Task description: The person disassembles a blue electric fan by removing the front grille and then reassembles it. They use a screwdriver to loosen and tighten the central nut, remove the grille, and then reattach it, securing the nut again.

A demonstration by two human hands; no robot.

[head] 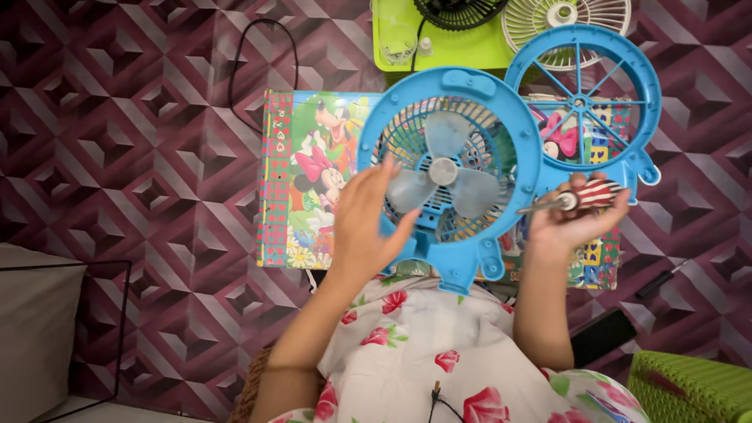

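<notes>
We see the left hand (366, 227) gripping the blue plastic fan body (449, 176) at its left rim, fingers curled around the edge and thumb pressed on the front. It is a smooth round frame, held upright above the lap, with three pale translucent blades (443, 174) on a grey hub (a fine ribbed grille sits behind them). The right hand (572, 223) is closed around a screwdriver (580, 196) with a glossy red-and-white striped handle, its metal shaft pointing left toward the fan's right rim. Just behind lies one detached blue front guard (583, 98), a ring with thin spokes, resting on a colourful cartoon-printed board (313, 176). Further back we count two more fans, one black (458, 12) and one white (564, 23), by a lime-green tray (470, 47). The floor covering (141, 157) shows a maroon geometric cube pattern.
</notes>
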